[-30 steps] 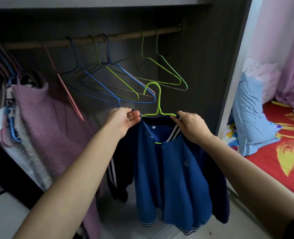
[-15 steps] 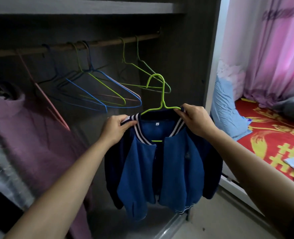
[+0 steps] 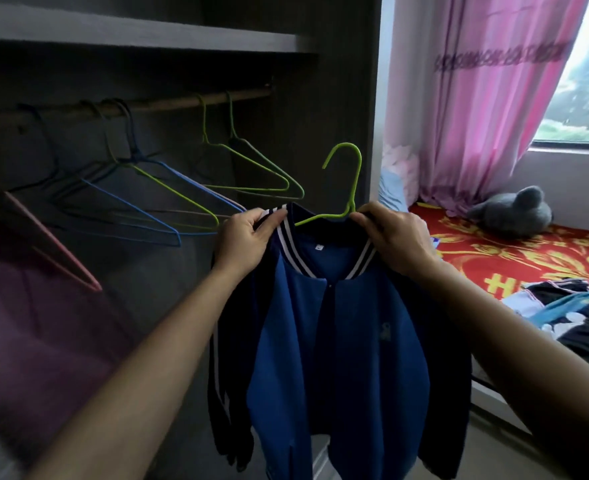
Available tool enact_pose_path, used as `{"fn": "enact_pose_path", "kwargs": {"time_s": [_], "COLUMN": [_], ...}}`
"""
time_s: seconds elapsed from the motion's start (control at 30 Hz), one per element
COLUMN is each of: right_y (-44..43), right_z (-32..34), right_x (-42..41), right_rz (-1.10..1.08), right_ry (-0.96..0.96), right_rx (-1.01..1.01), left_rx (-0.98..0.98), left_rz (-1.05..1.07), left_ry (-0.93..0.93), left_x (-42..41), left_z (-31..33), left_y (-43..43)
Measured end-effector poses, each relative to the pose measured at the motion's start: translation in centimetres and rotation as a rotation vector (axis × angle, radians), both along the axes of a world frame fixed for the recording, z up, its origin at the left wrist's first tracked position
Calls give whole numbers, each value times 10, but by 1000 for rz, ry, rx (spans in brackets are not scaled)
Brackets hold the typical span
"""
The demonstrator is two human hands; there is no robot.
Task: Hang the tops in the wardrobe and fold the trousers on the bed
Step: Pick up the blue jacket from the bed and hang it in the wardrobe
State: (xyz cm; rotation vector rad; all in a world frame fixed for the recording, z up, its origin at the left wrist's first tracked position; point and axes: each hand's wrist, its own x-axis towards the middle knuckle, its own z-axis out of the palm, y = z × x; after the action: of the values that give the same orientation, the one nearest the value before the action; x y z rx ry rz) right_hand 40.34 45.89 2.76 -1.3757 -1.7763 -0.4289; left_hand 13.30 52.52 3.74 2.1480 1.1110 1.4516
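A blue jacket with dark sleeves and a striped collar hangs on a bright green wire hanger. My left hand pinches the left side of the collar. My right hand grips the right side of the collar near the hanger's neck. The hanger's hook is free in the air, in front of the wardrobe's right wall and below the wooden rail. More clothes lie in a heap on the red bed at right.
Several empty wire hangers hang on the rail, blue, green and pink. A purple garment hangs at far left. A shelf runs above the rail. A grey plush toy lies by the pink curtain.
The view has swung right toward the bed and window. The jacket now sits squarer on the hanger, held higher and further right, with its collar spread between my hands.
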Motion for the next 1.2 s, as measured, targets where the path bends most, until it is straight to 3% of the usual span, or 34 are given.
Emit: {"fn": "enact_pose_path", "kwargs": {"time_s": [0.13,0.33,0.47,0.53,0.67,0.83,0.9,1.07,1.2], "right_y": [-6,-4,7,19,57,108,129,184,228], "right_z": [6,11,12,10,2,-4,3,35,67], "right_x": [10,28,46,52,57,51,48,29,6], "right_rz": [-77,-65,-71,-90,-110,-114,-115,-147,-115], "right_ry": [21,-109,-149,-148,-191,-185,-168,-156,-126], "right_rx": [40,-26,-37,-54,-166,-324,-330,-215,-162], "left_rx": [-18,-129,-215,-129,299,183,122,270,239], "left_rz": [-65,-181,-162,-30,314,464,506,607,676], "left_ry": [162,-26,92,292,741,1146,1160,1156,1025], "left_x": [4,33,50,59,81,81,72,44,19], "left_z": [1,-16,-19,-10,16,38,44,58,84], "left_y": [3,20,50,69,119,179,193,207,218]}}
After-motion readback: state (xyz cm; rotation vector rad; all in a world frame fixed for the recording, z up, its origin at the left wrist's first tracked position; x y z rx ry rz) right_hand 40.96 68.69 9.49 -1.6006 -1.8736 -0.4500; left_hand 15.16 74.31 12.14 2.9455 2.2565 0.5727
